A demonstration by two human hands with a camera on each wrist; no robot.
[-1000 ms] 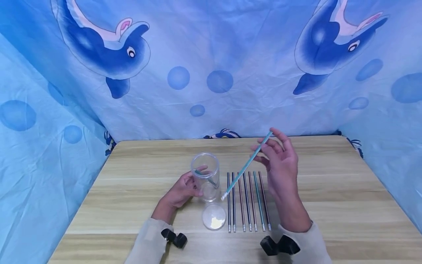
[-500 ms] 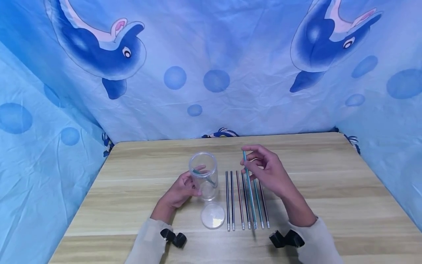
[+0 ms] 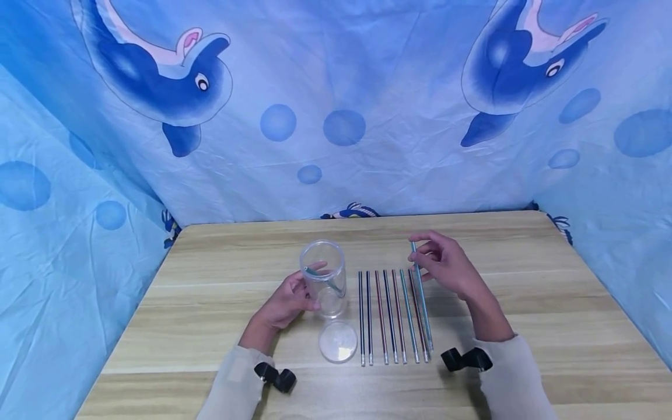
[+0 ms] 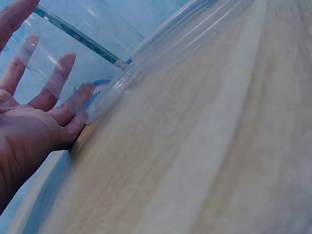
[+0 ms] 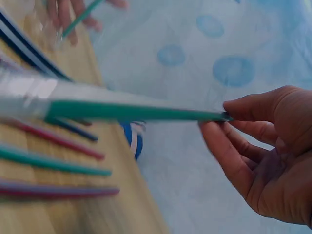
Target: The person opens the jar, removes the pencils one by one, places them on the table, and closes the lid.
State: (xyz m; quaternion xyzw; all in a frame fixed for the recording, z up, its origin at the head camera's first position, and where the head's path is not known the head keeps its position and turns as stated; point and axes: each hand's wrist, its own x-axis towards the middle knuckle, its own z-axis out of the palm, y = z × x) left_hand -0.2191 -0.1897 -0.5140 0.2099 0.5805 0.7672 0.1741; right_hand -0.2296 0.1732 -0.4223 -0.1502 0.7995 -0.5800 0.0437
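My left hand (image 3: pixel 283 300) holds a clear plastic jar (image 3: pixel 332 306) upright on the table, thumb and fingers around its side. Inside the jar leans one green pencil (image 4: pixel 80 36), its eraser end down at the base. My right hand (image 3: pixel 448 267) pinches another green pencil (image 3: pixel 423 303) by its far tip, between thumb and fingers. That pencil slants down toward me, eraser end nearest, at the right end of a row of pencils (image 3: pixel 391 315). Whether its eraser end touches the table cannot be told.
A clear round lid (image 3: pixel 338 343) lies flat in front of the jar, left of the row. The row holds several dark blue, red and green pencils, eraser ends toward me. Behind the wooden table (image 3: pixel 236 251) hangs a blue dolphin-print cloth (image 3: pixel 394 163).
My right hand has lowered the green pencil and swung it from a slant over the row to roughly parallel with it, then moved right to the row's right end. The left hand stays on the jar.
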